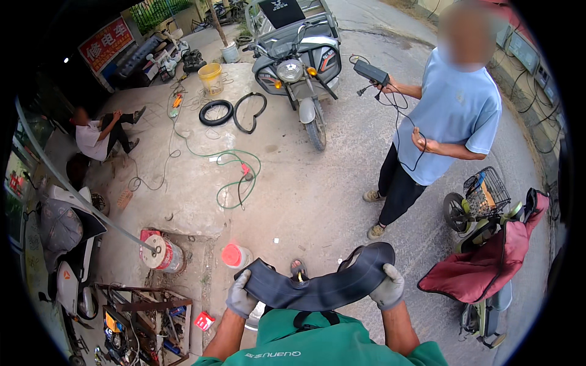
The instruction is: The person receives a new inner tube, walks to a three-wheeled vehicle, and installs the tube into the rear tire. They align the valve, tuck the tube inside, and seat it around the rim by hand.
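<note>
A black rubber inner tube, limp and flattened, is stretched sideways in front of my green top. A small valve stem stands up near its middle. My left hand, in a grey glove, is closed round the tube's left end. At the right end my right hand, also in a grey glove, is closed round the rubber, where the tube bends back in a loop. Some fingers of both hands are hidden by the tube. My foot in a sandal shows just beyond the tube.
A person in light blue stands ahead right holding a black charger with cables. A cargo tricycle, tyre and green hose lie beyond. Left are a red-lidded bucket and tool rack; right, a covered scooter.
</note>
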Demonstrator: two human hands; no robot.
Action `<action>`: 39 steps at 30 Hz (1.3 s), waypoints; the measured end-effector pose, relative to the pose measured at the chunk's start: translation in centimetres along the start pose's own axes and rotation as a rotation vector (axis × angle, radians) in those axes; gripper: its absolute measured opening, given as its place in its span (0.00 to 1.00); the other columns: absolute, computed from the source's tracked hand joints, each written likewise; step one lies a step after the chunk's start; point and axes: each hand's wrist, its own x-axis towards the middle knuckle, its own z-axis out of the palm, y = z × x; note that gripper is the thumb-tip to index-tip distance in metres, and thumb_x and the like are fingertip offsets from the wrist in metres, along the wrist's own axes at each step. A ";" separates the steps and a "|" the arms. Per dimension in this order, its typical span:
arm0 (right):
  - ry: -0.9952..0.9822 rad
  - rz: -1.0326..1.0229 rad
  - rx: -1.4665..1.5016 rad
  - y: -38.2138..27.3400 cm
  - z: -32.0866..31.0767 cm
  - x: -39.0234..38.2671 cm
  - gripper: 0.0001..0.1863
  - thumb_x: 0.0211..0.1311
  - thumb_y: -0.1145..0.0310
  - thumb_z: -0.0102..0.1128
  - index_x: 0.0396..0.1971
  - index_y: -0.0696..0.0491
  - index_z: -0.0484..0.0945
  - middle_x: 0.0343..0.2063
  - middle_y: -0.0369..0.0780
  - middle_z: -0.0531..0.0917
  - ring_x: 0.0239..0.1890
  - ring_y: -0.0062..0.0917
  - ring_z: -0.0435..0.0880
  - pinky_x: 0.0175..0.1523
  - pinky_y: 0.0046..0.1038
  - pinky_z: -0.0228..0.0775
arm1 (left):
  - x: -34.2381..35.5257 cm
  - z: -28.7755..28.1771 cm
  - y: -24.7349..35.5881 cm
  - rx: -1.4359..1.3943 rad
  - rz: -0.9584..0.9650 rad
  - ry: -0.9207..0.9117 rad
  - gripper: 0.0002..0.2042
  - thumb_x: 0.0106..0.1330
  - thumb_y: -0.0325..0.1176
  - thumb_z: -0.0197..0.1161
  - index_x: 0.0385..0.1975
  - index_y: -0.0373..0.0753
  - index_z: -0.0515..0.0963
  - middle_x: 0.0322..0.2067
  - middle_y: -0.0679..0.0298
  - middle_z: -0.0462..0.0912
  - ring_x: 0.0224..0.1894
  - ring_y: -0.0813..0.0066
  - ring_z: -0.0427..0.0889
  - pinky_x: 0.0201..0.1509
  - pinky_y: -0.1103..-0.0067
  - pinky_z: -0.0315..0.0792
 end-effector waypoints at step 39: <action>0.026 0.029 -0.172 -29.4 6.1 55.9 0.33 0.66 0.66 0.56 0.68 0.64 0.65 0.65 0.54 0.75 0.68 0.46 0.75 0.76 0.48 0.62 | 53.0 13.9 6.5 0.983 -0.512 0.347 0.18 0.77 0.44 0.57 0.54 0.37 0.78 0.42 0.57 0.87 0.41 0.65 0.87 0.45 0.68 0.82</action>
